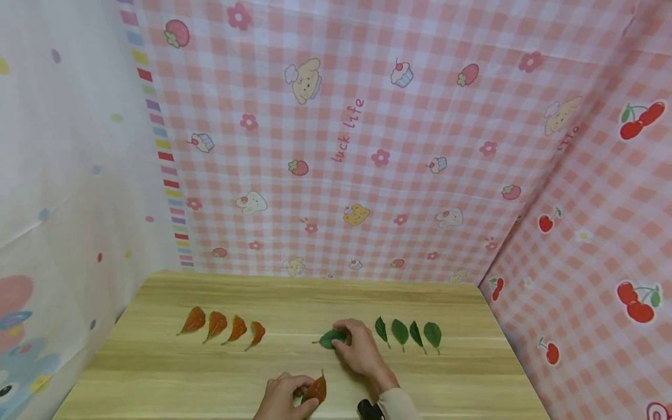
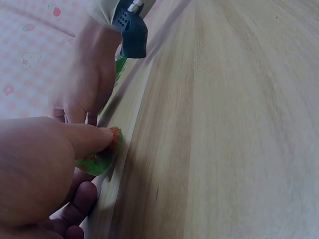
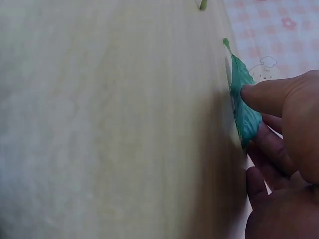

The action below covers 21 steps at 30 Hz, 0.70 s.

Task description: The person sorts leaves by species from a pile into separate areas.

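Near the front edge of the wooden table, my left hand pinches a red-orange leaf between thumb and fingers, its stem pointing away from me. In the left wrist view this leaf also shows green, and the thumb covers part of it. Farther back, my right hand holds a green leaf by its right end, stem to the left. The right wrist view shows the thumb on the face of that toothed leaf, with fingers behind it, close over the table.
Several red-orange leaves lie in a row at the table's left. Several green leaves form another row just right of my right hand. Patterned cloth walls the wooden table at the back and both sides.
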Each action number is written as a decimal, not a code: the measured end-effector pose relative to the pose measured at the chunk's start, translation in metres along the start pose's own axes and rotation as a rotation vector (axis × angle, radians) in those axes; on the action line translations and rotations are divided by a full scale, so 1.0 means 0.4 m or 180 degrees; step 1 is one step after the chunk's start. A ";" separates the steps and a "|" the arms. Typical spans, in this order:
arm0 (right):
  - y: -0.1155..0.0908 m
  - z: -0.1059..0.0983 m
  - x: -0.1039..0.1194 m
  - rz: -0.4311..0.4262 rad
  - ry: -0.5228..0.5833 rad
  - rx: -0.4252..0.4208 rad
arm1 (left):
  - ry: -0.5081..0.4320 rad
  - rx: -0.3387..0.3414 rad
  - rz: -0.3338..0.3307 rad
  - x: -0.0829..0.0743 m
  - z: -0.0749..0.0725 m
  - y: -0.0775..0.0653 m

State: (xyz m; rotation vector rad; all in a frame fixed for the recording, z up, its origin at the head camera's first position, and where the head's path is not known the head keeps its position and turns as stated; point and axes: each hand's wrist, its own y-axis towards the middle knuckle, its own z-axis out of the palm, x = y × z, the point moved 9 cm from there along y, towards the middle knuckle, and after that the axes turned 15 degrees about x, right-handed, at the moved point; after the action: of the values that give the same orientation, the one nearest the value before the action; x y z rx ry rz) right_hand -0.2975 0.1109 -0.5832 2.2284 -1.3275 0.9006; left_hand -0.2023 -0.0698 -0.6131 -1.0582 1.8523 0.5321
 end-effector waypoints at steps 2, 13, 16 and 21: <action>0.000 -0.002 -0.008 0.0037 0.0031 -0.0026 | -0.0005 0.0002 0.0025 0.000 -0.001 0.000; 0.002 -0.001 -0.038 0.0175 0.0196 0.0010 | -0.0051 0.0027 0.0148 -0.006 -0.003 0.001; 0.001 0.002 -0.041 0.0178 0.0213 0.0017 | -0.0235 0.0041 0.0126 -0.006 -0.004 -0.002; 0.001 0.003 -0.038 0.0121 0.0221 -0.0040 | -0.0419 -0.0103 0.0179 -0.010 -0.018 -0.013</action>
State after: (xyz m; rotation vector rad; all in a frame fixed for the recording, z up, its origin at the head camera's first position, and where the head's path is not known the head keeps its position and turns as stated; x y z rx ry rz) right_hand -0.3027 0.1195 -0.5946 2.1492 -1.3444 0.9712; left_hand -0.2006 -0.0759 -0.6057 -0.9712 1.7670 0.6516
